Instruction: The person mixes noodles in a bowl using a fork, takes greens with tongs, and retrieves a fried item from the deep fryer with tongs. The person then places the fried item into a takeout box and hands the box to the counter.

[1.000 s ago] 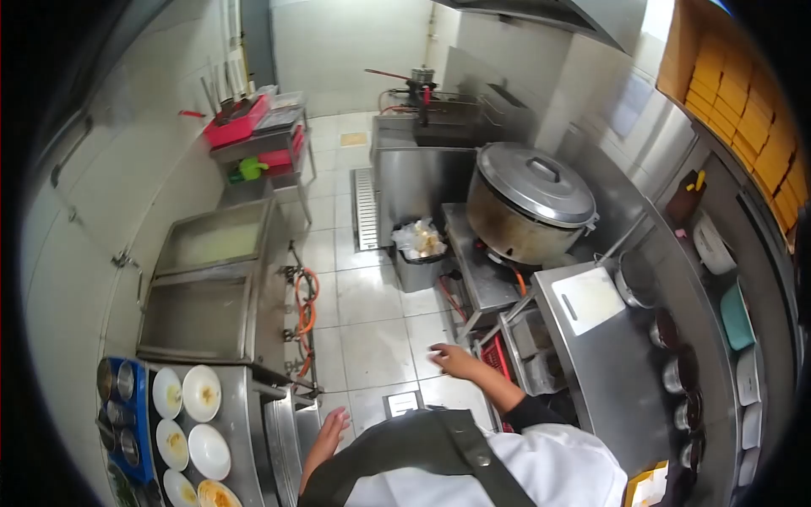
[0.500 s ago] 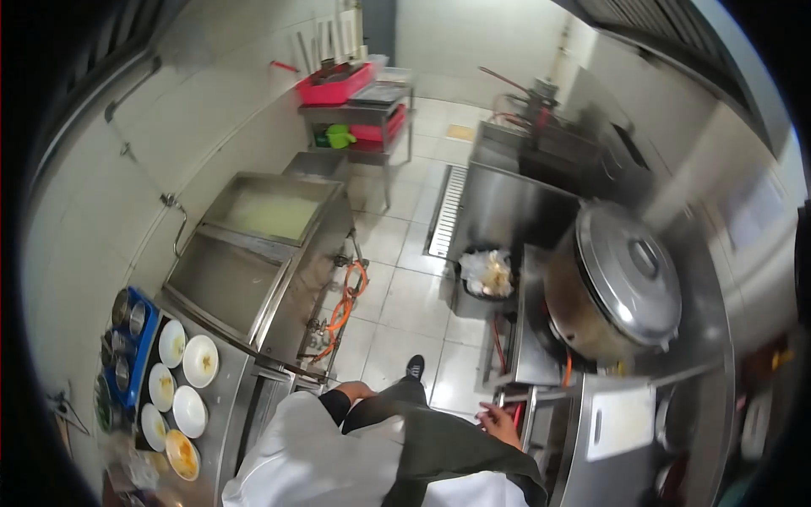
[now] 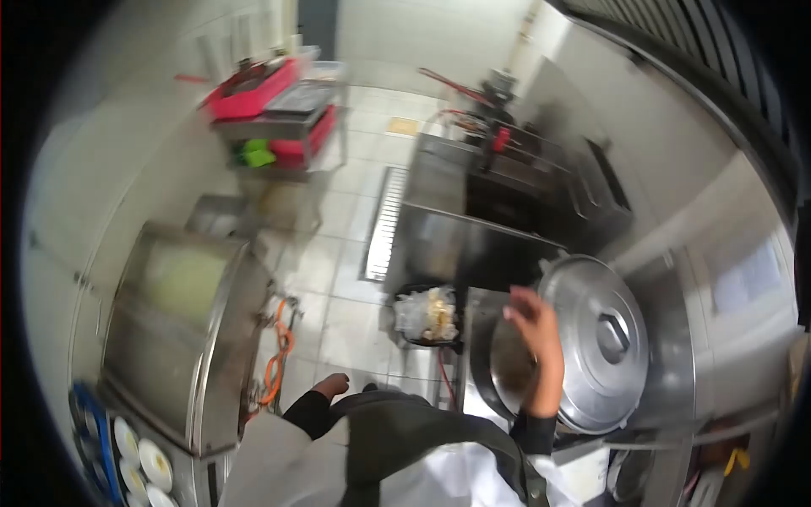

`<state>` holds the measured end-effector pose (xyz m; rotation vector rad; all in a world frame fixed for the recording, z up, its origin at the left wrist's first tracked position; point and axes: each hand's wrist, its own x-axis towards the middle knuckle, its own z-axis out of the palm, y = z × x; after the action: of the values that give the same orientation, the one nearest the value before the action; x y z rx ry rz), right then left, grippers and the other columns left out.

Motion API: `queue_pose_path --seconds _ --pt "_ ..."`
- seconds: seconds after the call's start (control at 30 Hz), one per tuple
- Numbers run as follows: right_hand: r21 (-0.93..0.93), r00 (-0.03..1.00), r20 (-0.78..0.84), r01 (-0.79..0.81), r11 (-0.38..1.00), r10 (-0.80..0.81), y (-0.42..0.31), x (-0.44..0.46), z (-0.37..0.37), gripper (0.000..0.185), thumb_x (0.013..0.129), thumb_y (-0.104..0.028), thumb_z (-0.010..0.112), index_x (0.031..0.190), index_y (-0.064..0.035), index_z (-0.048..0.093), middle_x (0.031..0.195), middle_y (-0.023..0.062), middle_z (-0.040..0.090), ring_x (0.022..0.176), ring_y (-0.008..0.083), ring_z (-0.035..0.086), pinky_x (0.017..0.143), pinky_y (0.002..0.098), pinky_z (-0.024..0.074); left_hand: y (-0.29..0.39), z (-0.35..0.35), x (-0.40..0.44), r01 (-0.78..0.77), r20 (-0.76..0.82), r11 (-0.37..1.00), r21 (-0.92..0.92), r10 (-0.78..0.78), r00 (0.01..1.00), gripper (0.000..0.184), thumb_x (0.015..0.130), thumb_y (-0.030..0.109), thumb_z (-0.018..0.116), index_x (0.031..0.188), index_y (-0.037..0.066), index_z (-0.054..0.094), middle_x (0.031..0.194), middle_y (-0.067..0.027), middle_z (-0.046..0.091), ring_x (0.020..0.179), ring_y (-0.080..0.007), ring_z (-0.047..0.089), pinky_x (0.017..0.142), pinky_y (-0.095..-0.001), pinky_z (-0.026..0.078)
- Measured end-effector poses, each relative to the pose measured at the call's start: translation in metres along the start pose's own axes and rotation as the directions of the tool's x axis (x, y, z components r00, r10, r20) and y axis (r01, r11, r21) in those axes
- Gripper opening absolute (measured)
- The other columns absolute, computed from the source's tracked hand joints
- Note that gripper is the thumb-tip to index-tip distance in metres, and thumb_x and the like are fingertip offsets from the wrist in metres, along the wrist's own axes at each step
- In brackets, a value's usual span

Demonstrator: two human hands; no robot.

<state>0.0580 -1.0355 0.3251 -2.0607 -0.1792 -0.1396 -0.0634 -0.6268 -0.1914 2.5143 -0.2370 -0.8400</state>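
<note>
My right hand (image 3: 538, 328) is raised in front of a large lidded metal pot (image 3: 507, 363), near the left rim of its lid (image 3: 574, 346). Its fingers are apart and bent, with nothing in them; whether it touches the pot I cannot tell. The lid has a loop handle (image 3: 613, 333) on top. Low beside my body, over the floor, hangs my left hand (image 3: 332, 385). Its fingers are blurred and partly hidden, and no object shows in it.
A bin of crumpled plastic (image 3: 427, 314) stands left of the stove. Steel vats (image 3: 203, 372) line the left side, with an orange hose (image 3: 279, 355). White bowls (image 3: 155, 465) sit at lower left. A floor drain (image 3: 386, 224) and a rack with a red basket (image 3: 253, 93) lie ahead.
My right hand has risen from beside my body to the pot. The view has swung right and forward, so the bowls have slid towards the lower left edge.
</note>
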Motion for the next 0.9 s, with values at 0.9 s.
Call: queue_pose_path --seconds 0.9 --pt "-0.827 0.923 0.297 0.377 0.417 -0.245 0.085 0.570 0.025 0.022 0.071 -0.009 0.070 0.088 -0.0024 0.059 0.090 0.0138 0.061 0.088 0.0333 0.060 0.074 0.0411 0.0493 0.004 -0.157 0.093 0.372 -0.078 0.847 -0.380 -0.430 0.899 0.026 0.067 0.024 0.065 0.081 0.003 0.069 0.080 -0.0180 0.065 0.076 -0.0318 0.064 0.065 -0.0434 0.047"
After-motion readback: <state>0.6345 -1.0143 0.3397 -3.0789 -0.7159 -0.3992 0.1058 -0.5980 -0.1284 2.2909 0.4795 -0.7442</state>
